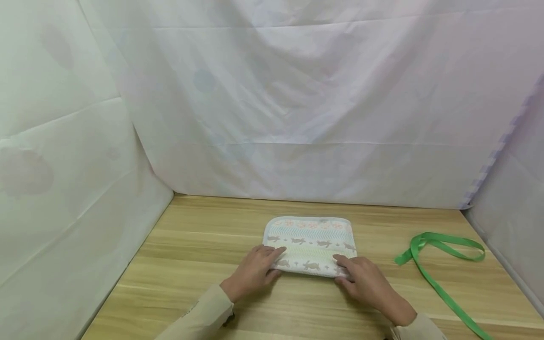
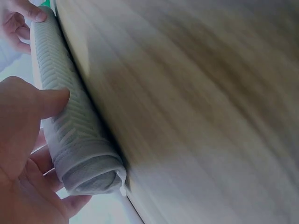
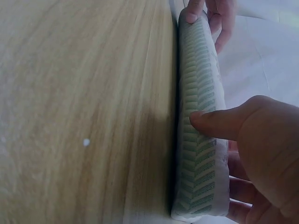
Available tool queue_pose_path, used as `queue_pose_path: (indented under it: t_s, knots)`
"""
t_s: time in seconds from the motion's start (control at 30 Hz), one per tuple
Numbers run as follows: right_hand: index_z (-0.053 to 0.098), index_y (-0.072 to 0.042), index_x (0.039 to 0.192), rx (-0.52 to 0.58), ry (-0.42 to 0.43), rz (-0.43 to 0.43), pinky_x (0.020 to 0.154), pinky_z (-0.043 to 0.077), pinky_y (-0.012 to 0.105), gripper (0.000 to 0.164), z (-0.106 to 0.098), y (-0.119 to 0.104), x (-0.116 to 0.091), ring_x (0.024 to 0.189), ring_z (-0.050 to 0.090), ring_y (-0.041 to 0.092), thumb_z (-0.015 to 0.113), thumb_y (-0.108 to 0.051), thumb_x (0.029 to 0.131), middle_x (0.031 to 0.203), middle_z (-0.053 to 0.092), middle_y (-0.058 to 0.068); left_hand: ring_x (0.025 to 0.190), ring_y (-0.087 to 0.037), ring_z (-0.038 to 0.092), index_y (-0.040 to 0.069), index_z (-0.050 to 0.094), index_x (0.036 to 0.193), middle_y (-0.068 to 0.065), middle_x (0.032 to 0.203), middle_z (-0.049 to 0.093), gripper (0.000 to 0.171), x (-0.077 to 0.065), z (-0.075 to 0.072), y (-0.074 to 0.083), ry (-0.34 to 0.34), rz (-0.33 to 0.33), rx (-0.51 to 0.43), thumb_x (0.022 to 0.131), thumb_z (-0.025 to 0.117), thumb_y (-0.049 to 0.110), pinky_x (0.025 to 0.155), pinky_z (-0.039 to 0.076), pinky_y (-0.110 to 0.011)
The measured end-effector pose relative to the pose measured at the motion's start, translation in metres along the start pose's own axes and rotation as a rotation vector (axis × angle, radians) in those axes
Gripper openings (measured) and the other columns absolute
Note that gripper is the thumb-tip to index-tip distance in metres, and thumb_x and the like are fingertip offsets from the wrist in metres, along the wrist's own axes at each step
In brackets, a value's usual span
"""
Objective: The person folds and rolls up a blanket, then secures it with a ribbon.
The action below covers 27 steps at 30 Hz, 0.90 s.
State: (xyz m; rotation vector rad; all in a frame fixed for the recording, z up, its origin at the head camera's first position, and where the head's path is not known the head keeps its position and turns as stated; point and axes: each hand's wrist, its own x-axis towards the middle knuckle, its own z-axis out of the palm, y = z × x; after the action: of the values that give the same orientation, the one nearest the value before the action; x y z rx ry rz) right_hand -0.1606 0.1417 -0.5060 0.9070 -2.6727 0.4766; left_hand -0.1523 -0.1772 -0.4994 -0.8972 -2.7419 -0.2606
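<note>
A white cloth printed with turtles, zigzag lines and pink flowers lies on the table, its near edge turned into a thick roll. In the left wrist view, the roll's spiral end is visible. My left hand grips the roll near its left end, thumb on the near side and fingers over the top. At the other end my right hand holds the roll in the same way; in the right wrist view its thumb presses the green zigzag face. The cloth's underside is hidden.
A green ribbon lies looped on the right of the wooden table, running toward the near edge. White sheets hang as walls at the back, left and right.
</note>
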Motion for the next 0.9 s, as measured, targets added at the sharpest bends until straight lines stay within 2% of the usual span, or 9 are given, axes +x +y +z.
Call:
queue_pose_path:
  t_s: [0.1, 0.37, 0.5, 0.7, 0.77, 0.9]
  knots:
    - [0.066, -0.009, 0.124, 0.009, 0.000, -0.004, 0.076, 0.057, 0.042, 0.053, -0.001, 0.000, 0.000, 0.089, 0.070, 0.023, 0.084, -0.023, 0.077, 0.098, 0.074, 0.004, 0.117, -0.021, 0.058, 0.010, 0.053, 0.140, -0.005, 0.120, 0.069, 0.053, 0.000, -0.002, 0.003, -0.019, -0.022, 0.000, 0.093, 0.070, 0.027, 0.106, 0.042, -0.045]
    - [0.066, -0.007, 0.121, 0.034, 0.021, -0.053, 0.069, 0.056, 0.037, 0.047, -0.005, 0.002, -0.002, 0.081, 0.069, 0.018, 0.082, -0.021, 0.079, 0.092, 0.073, 0.003, 0.104, -0.018, 0.062, 0.011, 0.045, 0.148, -0.004, 0.111, 0.070, 0.057, 0.000, -0.005, 0.007, -0.065, -0.026, -0.001, 0.097, 0.063, 0.026, 0.101, 0.044, -0.044]
    - [0.066, -0.008, 0.119, 0.041, 0.031, -0.081, 0.063, 0.052, 0.033, 0.043, -0.005, 0.004, -0.002, 0.076, 0.066, 0.014, 0.081, -0.021, 0.081, 0.085, 0.070, 0.001, 0.107, -0.020, 0.063, 0.011, 0.038, 0.151, -0.007, 0.115, 0.068, 0.062, 0.001, -0.008, 0.005, -0.055, -0.033, -0.030, 0.097, 0.064, 0.028, 0.099, 0.046, -0.042]
    - [0.065, -0.012, 0.119, 0.111, 0.006, -0.077, 0.060, 0.045, 0.027, 0.038, -0.005, 0.008, -0.003, 0.073, 0.056, 0.002, 0.078, -0.021, 0.084, 0.083, 0.067, -0.006, 0.113, -0.021, 0.063, 0.012, 0.040, 0.149, -0.008, 0.125, 0.066, 0.061, 0.003, -0.013, 0.003, -0.032, -0.013, -0.088, 0.096, 0.066, 0.026, 0.095, 0.050, -0.041]
    - [0.064, -0.012, 0.118, 0.138, 0.004, -0.076, 0.060, 0.044, 0.026, 0.036, -0.005, 0.008, -0.003, 0.074, 0.055, 0.000, 0.077, -0.021, 0.085, 0.085, 0.067, -0.006, 0.108, -0.020, 0.064, 0.011, 0.041, 0.148, -0.008, 0.120, 0.068, 0.060, 0.004, -0.013, 0.002, -0.026, -0.005, -0.096, 0.095, 0.066, 0.026, 0.093, 0.051, -0.040]
    - [0.064, -0.013, 0.117, 0.170, 0.014, -0.084, 0.065, 0.050, 0.030, 0.034, -0.006, 0.009, -0.002, 0.083, 0.062, 0.006, 0.076, -0.019, 0.087, 0.095, 0.071, -0.002, 0.090, -0.017, 0.063, 0.011, 0.045, 0.146, -0.004, 0.098, 0.069, 0.058, 0.006, -0.015, -0.001, -0.018, 0.016, -0.094, 0.094, 0.068, 0.025, 0.085, 0.052, -0.037]
